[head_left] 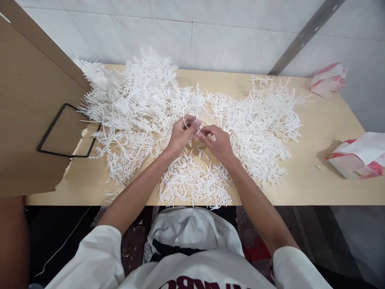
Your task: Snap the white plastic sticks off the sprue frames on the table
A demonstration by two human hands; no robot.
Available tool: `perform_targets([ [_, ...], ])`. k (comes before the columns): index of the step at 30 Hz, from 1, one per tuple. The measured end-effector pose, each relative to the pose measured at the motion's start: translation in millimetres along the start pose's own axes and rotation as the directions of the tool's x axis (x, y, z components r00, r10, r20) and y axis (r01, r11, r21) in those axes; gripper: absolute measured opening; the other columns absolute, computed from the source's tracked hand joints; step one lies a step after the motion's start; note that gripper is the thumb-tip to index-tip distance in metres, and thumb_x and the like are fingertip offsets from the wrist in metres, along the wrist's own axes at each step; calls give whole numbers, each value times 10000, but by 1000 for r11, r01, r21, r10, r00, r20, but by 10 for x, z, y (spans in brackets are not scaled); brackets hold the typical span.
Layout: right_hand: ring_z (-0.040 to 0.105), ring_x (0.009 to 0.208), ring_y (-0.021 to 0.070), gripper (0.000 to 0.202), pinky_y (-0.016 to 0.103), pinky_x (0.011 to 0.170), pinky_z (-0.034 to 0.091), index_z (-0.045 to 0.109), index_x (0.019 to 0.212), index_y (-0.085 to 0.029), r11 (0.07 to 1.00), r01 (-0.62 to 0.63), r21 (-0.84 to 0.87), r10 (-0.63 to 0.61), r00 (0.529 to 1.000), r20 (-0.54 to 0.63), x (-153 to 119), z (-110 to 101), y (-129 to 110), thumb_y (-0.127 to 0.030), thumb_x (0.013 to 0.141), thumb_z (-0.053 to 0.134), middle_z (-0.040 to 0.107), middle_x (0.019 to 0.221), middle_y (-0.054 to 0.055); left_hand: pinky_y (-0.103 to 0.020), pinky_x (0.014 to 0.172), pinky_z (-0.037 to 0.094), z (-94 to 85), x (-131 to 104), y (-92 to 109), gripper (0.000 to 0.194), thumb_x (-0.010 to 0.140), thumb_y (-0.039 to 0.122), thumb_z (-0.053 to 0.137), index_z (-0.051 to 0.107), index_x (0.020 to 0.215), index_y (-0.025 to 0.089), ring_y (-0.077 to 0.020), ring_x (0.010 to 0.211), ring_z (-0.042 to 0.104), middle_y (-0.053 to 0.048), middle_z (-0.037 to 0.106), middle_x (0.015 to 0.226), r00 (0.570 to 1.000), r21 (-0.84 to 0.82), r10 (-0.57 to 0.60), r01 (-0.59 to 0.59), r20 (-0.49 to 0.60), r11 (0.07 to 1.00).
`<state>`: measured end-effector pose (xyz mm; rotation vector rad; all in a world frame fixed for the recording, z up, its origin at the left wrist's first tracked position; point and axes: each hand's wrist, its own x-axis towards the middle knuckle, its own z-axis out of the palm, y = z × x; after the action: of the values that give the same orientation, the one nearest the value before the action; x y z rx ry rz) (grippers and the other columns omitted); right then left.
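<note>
Both hands meet over the middle of the table, fingertips nearly touching. My left hand [182,134] is closed on a thin white branched piece [185,122], part of which curves up over the fingers. Thumb and forefinger of my right hand [217,141] are pinched at the same piece; its end there is too small to make out. A tall heap of white branched pieces [147,92] lies at the left and back, another heap [261,120] at the right. Small loose white bits [195,180] are spread near the front edge, below the hands.
A cardboard sheet [33,96] stands at the left, with a black rectangular frame [48,132] by it. Two red-and-white paper bags [327,80] [357,156] are at the right. A metal post [303,38] rises by the tiled wall. Part of a person's arm [13,241] shows at lower left.
</note>
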<state>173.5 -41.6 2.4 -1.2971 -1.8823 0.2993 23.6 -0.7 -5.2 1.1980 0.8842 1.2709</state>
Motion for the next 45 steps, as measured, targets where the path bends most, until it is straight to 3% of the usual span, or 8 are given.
perform_targets([
  [6, 615, 670, 113, 228, 282, 666, 483, 605, 919, -243, 985, -127, 115, 134, 990, -52, -16, 1, 55, -444, 920, 499, 677, 791, -12, -220, 701, 456, -7, 0, -14, 358, 647, 349, 819, 632, 906, 186, -73, 731, 540, 10, 599, 822, 989, -58, -76, 83, 126, 995],
  [11, 623, 655, 109, 282, 278, 663, 494, 597, 956, -249, 965, -184, 188, 194, 980, -34, -21, 15, 46, -506, 905, 493, 667, 770, -21, -214, 676, 445, 2, -16, -11, 294, 678, 344, 789, 612, 853, 187, -69, 707, 515, 14, 587, 807, 999, -33, -19, 20, 32, 999],
  [16, 625, 690, 119, 307, 278, 667, 497, 622, 899, -238, 983, -112, 145, 111, 994, 11, -6, 22, 32, -537, 839, 587, 684, 790, -7, -208, 627, 434, 16, -28, 23, 293, 718, 395, 749, 598, 879, 202, -68, 674, 499, 15, 570, 797, 1000, 15, -16, 16, -13, 1000],
  [20, 614, 604, 106, 284, 262, 584, 481, 611, 948, -241, 969, -164, 185, 168, 986, -7, -17, 12, 48, -496, 907, 494, 676, 734, -17, -221, 689, 466, 16, -37, 52, 335, 718, 406, 751, 598, 932, 199, -74, 722, 545, -9, 616, 883, 998, 47, -20, 18, 51, 999],
  [26, 611, 566, 96, 258, 243, 554, 476, 607, 965, -240, 951, -219, 217, 236, 970, -55, -35, 7, 48, -473, 899, 518, 655, 656, -37, -239, 696, 476, 3, -47, 77, 359, 673, 465, 772, 656, 815, 156, -89, 691, 583, -11, 656, 795, 975, 71, -98, 86, 197, 994],
  [34, 632, 646, 115, 280, 276, 619, 509, 625, 887, -239, 966, -180, 184, 198, 977, -82, -6, -23, 24, -510, 867, 559, 697, 770, -6, -239, 634, 417, 9, -80, 164, 291, 790, 447, 666, 663, 817, 157, -96, 652, 544, -19, 651, 761, 979, 320, -15, -52, 204, 946],
  [40, 591, 629, 109, 233, 273, 615, 476, 582, 925, -244, 989, -139, 45, 142, 987, -79, -40, 28, 78, -451, 922, 477, 664, 756, -14, -264, 610, 336, 6, -99, 216, 274, 888, 366, 530, 593, 707, 170, -109, 606, 472, 2, 570, 645, 946, 580, 85, -260, 312, 772],
  [45, 562, 630, 123, 200, 297, 648, 482, 549, 810, -235, 990, -57, -132, 15, 953, -301, -69, 76, 81, -389, 910, 469, 612, 677, -17, -273, 639, 338, 54, -141, 190, 128, 845, 221, 559, 520, 730, 183, -113, 637, 455, 1, 547, 703, 948, 657, 187, -314, 257, 686],
])
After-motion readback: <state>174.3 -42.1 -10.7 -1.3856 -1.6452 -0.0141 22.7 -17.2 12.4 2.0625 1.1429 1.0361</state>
